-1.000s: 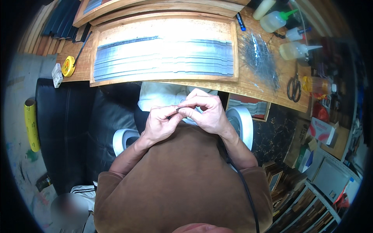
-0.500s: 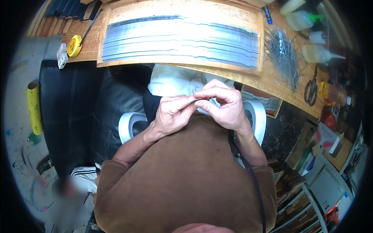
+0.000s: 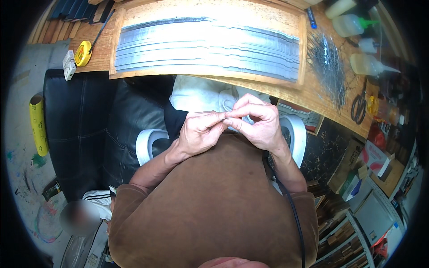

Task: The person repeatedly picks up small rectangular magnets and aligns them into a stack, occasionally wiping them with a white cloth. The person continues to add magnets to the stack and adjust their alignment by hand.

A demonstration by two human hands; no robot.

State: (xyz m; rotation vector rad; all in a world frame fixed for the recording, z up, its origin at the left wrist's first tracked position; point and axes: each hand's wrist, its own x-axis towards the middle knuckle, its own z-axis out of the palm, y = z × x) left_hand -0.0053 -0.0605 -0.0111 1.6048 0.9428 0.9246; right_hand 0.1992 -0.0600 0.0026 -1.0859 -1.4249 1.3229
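In front of my chest, my left hand and my right hand meet with fingertips almost touching. Both are closed in a pinch on a small thin dark strip, mostly hidden by the thumbs and fingers. Just beyond the hands, a white cloth hangs below the table edge. On the table lies a shallow wooden tray holding rows of thin grey metal-looking strips. A loose pile of thin dark wires or slivers sits to its right.
Scissors, squeeze bottles and a blue marker are at the table's right. A yellow tape measure lies left. A black leather sofa and yellow roll stand left. Another person is at lower left.
My right thumb and fingertips have drawn closer to my left fingertips, so less of the strip shows. The view has shifted slightly, and the person at lower left has moved a little.
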